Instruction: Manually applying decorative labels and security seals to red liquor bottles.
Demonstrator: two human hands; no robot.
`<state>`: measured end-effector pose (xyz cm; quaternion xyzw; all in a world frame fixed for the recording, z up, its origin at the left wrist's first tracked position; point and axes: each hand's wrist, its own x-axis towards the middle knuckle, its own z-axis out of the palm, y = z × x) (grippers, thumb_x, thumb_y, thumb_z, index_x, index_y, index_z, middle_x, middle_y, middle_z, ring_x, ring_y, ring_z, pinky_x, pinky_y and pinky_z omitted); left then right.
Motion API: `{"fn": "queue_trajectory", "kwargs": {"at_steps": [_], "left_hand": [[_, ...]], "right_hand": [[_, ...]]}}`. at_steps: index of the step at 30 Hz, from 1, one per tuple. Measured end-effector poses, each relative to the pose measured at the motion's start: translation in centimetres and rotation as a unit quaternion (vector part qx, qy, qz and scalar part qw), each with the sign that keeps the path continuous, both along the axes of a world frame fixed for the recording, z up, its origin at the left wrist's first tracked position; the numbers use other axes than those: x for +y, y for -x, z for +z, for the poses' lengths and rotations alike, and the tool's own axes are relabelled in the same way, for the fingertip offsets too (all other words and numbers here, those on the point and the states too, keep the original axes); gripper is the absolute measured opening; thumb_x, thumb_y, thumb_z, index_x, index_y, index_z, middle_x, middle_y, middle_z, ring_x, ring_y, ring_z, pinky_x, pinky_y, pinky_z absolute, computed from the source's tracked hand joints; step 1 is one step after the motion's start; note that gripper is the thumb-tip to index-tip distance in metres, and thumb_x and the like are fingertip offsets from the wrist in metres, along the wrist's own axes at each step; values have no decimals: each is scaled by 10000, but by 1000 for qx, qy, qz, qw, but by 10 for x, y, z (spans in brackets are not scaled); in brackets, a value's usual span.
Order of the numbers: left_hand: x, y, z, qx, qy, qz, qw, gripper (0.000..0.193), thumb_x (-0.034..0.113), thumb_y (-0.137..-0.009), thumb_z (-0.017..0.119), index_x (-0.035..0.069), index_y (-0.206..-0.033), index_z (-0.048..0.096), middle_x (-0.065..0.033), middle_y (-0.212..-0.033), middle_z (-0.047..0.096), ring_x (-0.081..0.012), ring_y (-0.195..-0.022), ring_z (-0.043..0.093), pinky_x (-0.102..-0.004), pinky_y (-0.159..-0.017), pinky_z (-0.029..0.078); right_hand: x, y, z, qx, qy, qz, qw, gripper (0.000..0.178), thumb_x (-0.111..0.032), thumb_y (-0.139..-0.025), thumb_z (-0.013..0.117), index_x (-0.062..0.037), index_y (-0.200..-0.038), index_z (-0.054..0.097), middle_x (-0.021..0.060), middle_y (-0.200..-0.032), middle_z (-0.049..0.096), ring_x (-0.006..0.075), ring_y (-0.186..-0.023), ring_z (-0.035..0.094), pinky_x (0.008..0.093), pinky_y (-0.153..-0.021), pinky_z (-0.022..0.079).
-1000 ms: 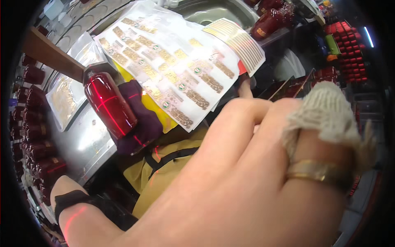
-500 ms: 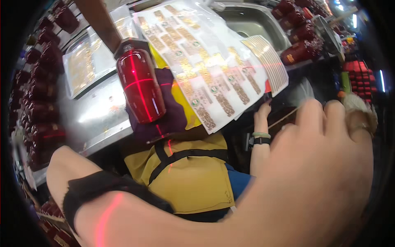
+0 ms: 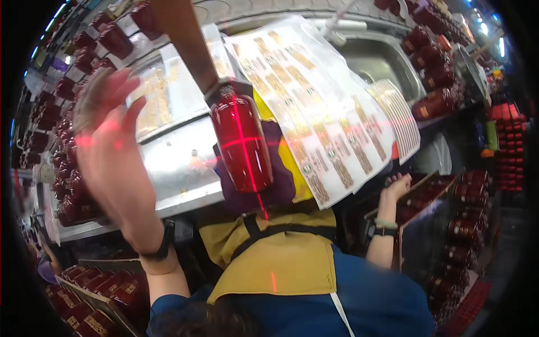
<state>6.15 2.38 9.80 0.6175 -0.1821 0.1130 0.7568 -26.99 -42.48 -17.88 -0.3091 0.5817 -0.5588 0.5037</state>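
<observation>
My left hand [image 3: 115, 154] is raised over the left of the metal counter, blurred by motion, its fingers apart and nothing seen in them. Loosely curled and seemingly holding nothing, my right hand [image 3: 397, 185] rests near the lower right corner of the sticker sheet [image 3: 337, 121]. This white sheet carries rows of gold decals. A glossy dark-red bottle [image 3: 242, 147] lies between my hands on a purple cloth [image 3: 283, 182], a red light cross falling over it. Its far end meets a dark bracket under a brown bar. Neither hand touches the bottle.
A metal sink [image 3: 387, 59] lies beyond the sheet, and a striped sheet [image 3: 400, 121] overlaps its right edge. Another decal sheet [image 3: 168, 95] is at the far left on the metal counter [image 3: 174, 174]. Many dark-red jars [image 3: 438, 104] crowd both sides, with more in low crates.
The large hand and forearm close to the lens are gone from the foreground. My left hand now shows over the counter's left side. The view has shifted, showing my right arm more fully.
</observation>
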Motion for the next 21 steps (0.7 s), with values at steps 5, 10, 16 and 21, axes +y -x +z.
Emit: {"fn": "queue_trajectory", "kwargs": {"at_steps": [5,10,16,21], "left_hand": [[25,-141,-138,-60,-400,125,906,422,162,-942,666,-69,-1282,572,-243,-1270,638,-363,-1204,624,-430,-1006,507],[6,-185,-197,-121,-699,81,700,604,478,-976,612,-87,-1190,638,-288,-1322,597,-425,-1192,608,-549,-1098,388],[2,-119,-169,-156,-701,-7,696,564,493,-1001,571,-57,-1071,676,-236,-1107,707,-382,-1155,639,-541,-1110,378],[13,-84,-143,-158,-676,-58,717,144,97,-876,671,-11,-963,709,-205,-878,696,-397,-928,652,-496,-912,500]], "right_hand": [[17,-26,47,48,133,-56,988,273,-352,-1045,608,-102,-1106,516,6,-878,486,107,-662,429,252,-533,382],[58,-76,116,82,350,119,926,264,-219,-1108,489,-38,-1300,509,11,-939,490,98,-759,416,254,-700,398],[109,-139,123,117,379,345,851,253,-190,-1092,508,8,-1237,570,37,-1067,556,117,-885,485,272,-791,426],[194,-184,171,177,429,707,533,856,-330,-759,891,12,-1430,485,176,-1264,571,301,-1081,600,361,-906,512]]}}
